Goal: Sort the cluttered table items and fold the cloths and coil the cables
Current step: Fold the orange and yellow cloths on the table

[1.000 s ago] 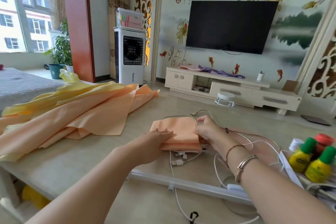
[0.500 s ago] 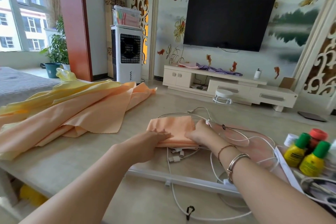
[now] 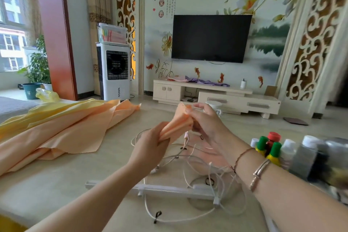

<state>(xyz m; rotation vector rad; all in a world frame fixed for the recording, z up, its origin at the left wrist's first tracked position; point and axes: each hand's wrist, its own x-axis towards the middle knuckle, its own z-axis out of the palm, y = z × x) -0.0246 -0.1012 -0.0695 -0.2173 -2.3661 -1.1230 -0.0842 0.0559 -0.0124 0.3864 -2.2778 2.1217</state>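
You now hold the folded orange cloth (image 3: 177,124) up off the table, left hand (image 3: 150,147) and right hand (image 3: 205,122) both pinching it. The white cables (image 3: 197,158) at 6 o'clock lie bare, ready for coiling.

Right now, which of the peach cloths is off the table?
The small folded peach cloth, gripped between the left hand and right hand. The big peach cloth lies spread on the table.

Matt peach cloth (image 3: 177,124); smooth beige table (image 3: 56,181); glossy plastic bottles (image 3: 274,153); white rubbery cables (image 3: 188,214).
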